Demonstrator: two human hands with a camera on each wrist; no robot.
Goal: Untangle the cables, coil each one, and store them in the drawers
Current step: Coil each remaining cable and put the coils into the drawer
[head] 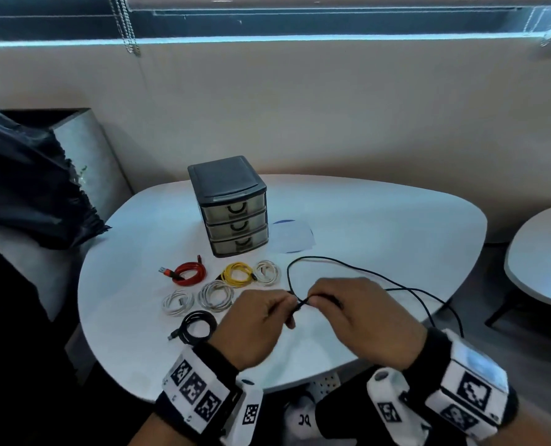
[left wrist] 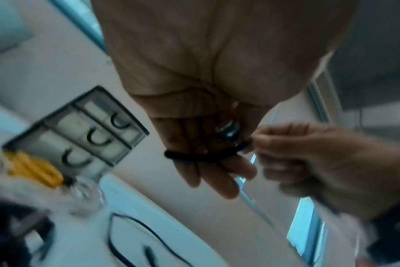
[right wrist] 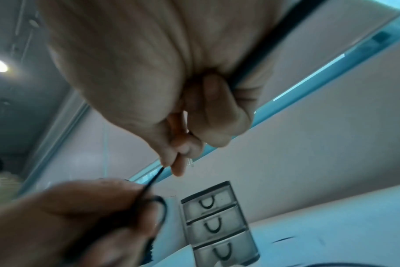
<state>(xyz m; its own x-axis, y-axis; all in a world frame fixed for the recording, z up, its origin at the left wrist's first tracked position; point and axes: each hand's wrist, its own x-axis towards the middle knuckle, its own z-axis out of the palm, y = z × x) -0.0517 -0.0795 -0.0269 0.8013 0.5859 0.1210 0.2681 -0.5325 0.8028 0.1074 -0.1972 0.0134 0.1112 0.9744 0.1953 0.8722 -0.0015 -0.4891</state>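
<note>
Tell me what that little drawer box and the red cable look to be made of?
The drawer box looks like moulded plastic: a dark, matte frame with smooth rounded edges and cloudy see-through drawer fronts, each with a dark curved handle. The red cable seems to have a red jacket with a slight sheen, perhaps rubbery plastic or a braid; the view is too coarse to tell. Its plug tip looks metallic.

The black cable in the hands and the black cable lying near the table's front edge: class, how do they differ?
The held black cable trails loose across the table; the other black cable is coiled. The left hand and right hand pinch the first; the second lies untouched. Both are black.
</note>
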